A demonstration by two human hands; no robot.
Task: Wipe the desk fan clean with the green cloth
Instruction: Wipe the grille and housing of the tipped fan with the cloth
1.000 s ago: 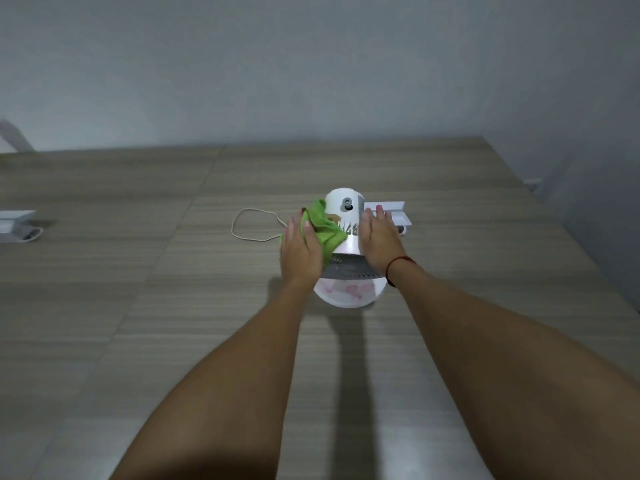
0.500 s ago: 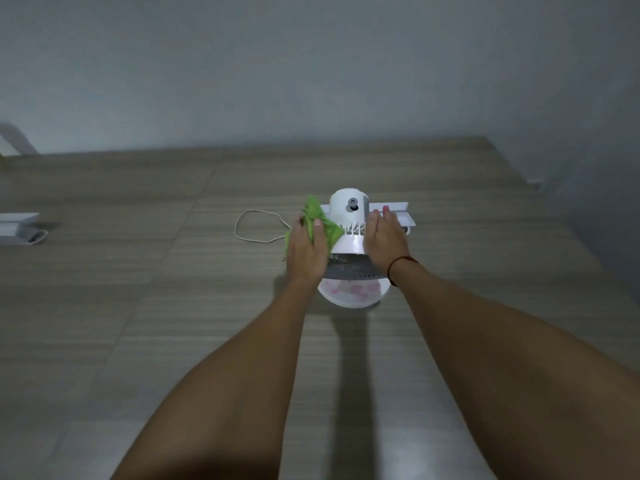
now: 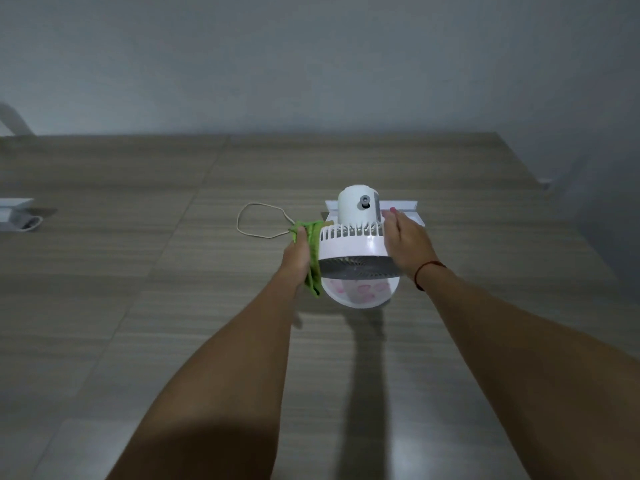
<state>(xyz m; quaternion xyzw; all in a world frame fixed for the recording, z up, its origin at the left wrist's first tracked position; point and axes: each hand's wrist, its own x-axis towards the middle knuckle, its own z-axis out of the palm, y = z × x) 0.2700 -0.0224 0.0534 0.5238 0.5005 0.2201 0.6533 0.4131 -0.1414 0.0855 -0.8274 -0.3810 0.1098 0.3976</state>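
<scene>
A small white desk fan (image 3: pixel 353 245) stands on the wooden table, its grey grille facing me and its motor housing toward the wall. My left hand (image 3: pixel 297 259) presses the green cloth (image 3: pixel 313 258) against the fan's left side; the cloth is folded between palm and fan, and I cannot tell whether the fingers curl round it. My right hand (image 3: pixel 408 245) lies flat on the fan's right side with straight fingers, steadying it.
A thin white cord (image 3: pixel 258 220) loops on the table left of the fan. A white flat base or box (image 3: pixel 403 207) lies behind the fan. Another white object (image 3: pixel 15 211) sits at the far left edge. The table's right edge (image 3: pixel 561 209) runs close by.
My left hand has slid the green cloth from the top back of the fan down to its left side. My right hand stays on the right side.
</scene>
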